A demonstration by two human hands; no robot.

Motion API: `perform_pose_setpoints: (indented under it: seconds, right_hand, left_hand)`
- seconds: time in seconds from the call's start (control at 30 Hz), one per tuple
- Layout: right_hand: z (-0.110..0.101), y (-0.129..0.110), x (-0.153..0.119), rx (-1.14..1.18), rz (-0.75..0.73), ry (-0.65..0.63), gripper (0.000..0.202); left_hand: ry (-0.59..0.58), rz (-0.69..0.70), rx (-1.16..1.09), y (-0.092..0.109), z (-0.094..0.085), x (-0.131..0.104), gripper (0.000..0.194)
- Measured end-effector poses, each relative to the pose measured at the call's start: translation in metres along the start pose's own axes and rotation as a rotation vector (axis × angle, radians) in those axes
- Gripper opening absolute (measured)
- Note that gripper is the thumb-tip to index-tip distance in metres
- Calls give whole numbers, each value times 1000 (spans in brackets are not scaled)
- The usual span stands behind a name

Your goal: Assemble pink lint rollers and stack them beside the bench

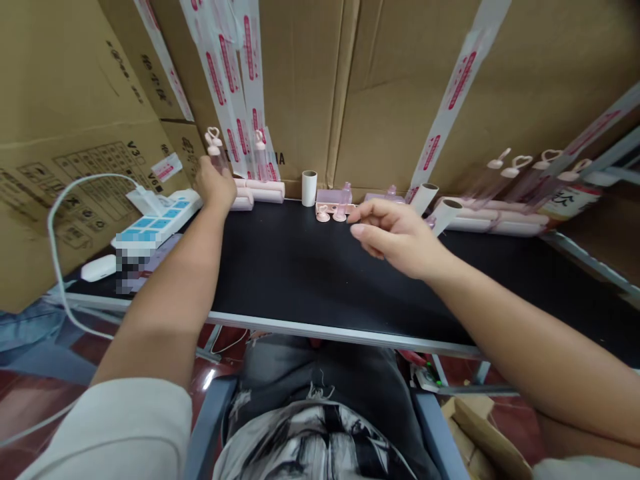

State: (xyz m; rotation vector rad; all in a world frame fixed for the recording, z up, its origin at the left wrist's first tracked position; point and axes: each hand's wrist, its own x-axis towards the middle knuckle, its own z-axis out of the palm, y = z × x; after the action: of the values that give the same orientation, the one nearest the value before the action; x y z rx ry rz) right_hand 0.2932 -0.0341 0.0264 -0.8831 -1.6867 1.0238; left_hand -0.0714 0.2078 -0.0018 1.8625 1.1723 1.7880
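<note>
Stretching forward, left hand [216, 185] is at a heart-topped tube [216, 148], its fingertips hidden and grip unclear, right hand [400, 240] hovering, fingers loosely curled, thumb slightly apart, near pink stoppers [339, 213].

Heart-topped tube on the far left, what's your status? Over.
Left hand at heart-topped tube; hold partly hidden. Right hand loosely open, near small pink pieces. Upright white tube between hands.

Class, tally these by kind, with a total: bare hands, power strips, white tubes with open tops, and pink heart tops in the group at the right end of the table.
Bare hands: 2
Power strip: 1
Open-topped white tubes: 3
Pink heart tops, right end: 4
Total: 10
</note>
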Motion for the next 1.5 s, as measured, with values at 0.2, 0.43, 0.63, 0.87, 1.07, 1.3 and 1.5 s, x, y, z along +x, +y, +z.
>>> perform_pose_setpoints:
  seconds: [0.2, 0.43, 0.63, 0.87, 1.07, 1.3, 1.5]
  right_hand:
    - [48, 31, 42, 178, 255, 146, 50]
    - [60, 60, 55, 451, 61, 392, 71]
    - [26, 49, 55, 321, -78, 485, 76]
    - [-29, 53, 57, -385, -181, 364, 79]
    - [8, 87, 69, -1083, -80, 3, 67]
    - [12, 107, 76, -1172, -183, -173, 63]
    - [9, 121, 81, -1145, -204, -82, 62]
  left_hand:
    - [259, -4, -59, 54, 31, -13, 42]
    - [-278, -83, -609, 124, 93, -89, 57]
    - [-241, -110, -690, 127, 95, -88, 56]
    - [102, -152, -708, 99, 69, -48, 48]
    - [38, -124, -661, 97, 80, -59, 54]
    - [-35, -127, -596, 105, 87, -70, 50]
    - [-91, -148, -600, 111, 89, -76, 47]
